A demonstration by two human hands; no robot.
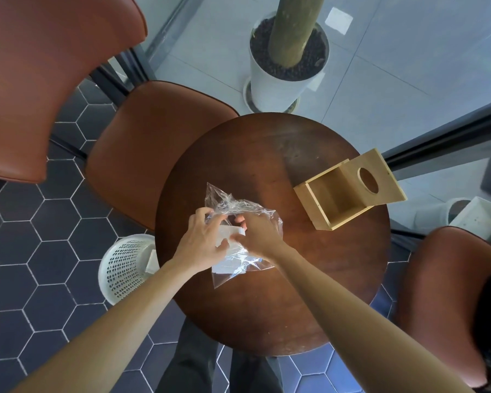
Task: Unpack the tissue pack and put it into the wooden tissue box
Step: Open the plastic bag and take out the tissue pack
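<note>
A tissue pack [233, 252] in crinkled clear plastic wrap [224, 201] lies near the middle of the round dark wooden table [267, 307]. My left hand [203, 242] grips the pack and its wrap from the left. My right hand [257, 235] pinches the plastic at the top right of the pack. White tissues show between my two hands. The wooden tissue box [349, 190] lies on its side at the table's right edge, its open end facing me and its round-holed face turned up and to the right.
A white perforated waste basket [125, 268] stands on the floor left of the table. Brown chairs stand at the far left [153, 143] and at the right [448, 293]. A white plant pot [284, 80] stands beyond the table, behind glass.
</note>
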